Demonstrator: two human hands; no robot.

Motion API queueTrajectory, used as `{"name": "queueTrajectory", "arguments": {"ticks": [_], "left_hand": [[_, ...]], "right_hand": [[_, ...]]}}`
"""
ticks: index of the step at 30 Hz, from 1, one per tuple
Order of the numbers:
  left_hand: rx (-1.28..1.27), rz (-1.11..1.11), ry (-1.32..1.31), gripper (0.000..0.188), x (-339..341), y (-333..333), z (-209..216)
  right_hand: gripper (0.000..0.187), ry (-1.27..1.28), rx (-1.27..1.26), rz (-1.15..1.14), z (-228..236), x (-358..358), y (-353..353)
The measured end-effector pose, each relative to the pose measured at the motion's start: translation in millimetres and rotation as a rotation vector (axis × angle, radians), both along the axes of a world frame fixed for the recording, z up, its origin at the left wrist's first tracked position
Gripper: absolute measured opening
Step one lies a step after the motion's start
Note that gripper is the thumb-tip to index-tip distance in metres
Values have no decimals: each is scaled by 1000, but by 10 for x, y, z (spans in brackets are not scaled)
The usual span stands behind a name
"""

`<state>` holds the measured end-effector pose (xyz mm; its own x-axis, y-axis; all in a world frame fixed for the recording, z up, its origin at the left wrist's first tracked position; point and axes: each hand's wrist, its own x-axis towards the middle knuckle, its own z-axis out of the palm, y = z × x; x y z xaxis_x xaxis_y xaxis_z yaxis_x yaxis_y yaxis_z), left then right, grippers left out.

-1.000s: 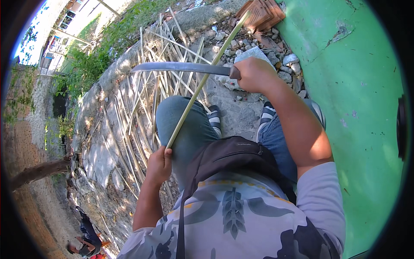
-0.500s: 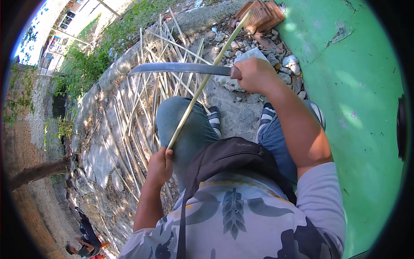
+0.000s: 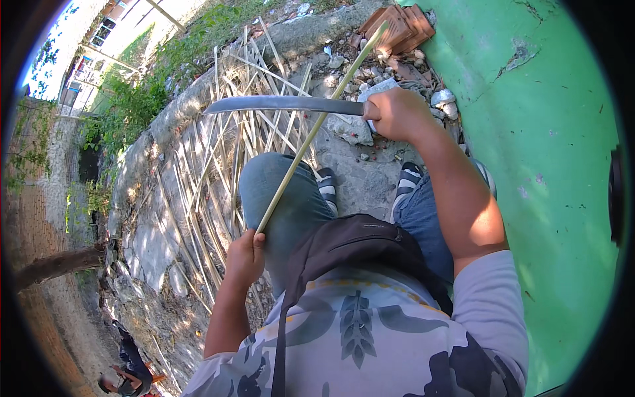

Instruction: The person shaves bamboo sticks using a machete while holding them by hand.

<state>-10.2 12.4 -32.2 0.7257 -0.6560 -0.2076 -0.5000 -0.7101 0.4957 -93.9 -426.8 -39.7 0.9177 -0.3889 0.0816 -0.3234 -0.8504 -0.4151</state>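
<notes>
A long, thin bamboo strip (image 3: 296, 161) slants up and to the right from my left hand (image 3: 245, 257), whose fingers are closed round its near end. It passes over my left knee. My right hand (image 3: 399, 114) grips the wooden handle of a machete (image 3: 278, 104). The long grey blade points left and lies across the strip, in its upper part. Whether the edge bites into the strip, I cannot tell. To the left and ahead, many more pale strips (image 3: 215, 165) lie in a loose, criss-crossed heap on the ground.
Reddish clay tiles (image 3: 399, 30) are stacked at the far side, with rubble and stones (image 3: 354, 129) before my feet. Green-painted floor (image 3: 549, 198) spreads on the right. A tree trunk (image 3: 59, 266) juts in at the left. Another person (image 3: 126, 374) sits at the lower left.
The machete has shifted slightly to the right and down, with my right hand. My left hand and the bamboo strip have hardly moved.
</notes>
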Motion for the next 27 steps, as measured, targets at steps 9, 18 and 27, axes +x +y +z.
{"name": "queueTrajectory", "arguments": {"ticks": [9, 18, 27], "left_hand": [[-24, 28, 34, 40, -6, 5, -29], [-3, 11, -23, 39, -49, -102, 20], [-33, 16, 15, 38, -34, -12, -10]], "right_hand": [[16, -117, 159, -128, 21, -19, -88], [12, -17, 110, -186, -91, -73, -319], [14, 18, 76, -97, 249, -105, -39]]}}
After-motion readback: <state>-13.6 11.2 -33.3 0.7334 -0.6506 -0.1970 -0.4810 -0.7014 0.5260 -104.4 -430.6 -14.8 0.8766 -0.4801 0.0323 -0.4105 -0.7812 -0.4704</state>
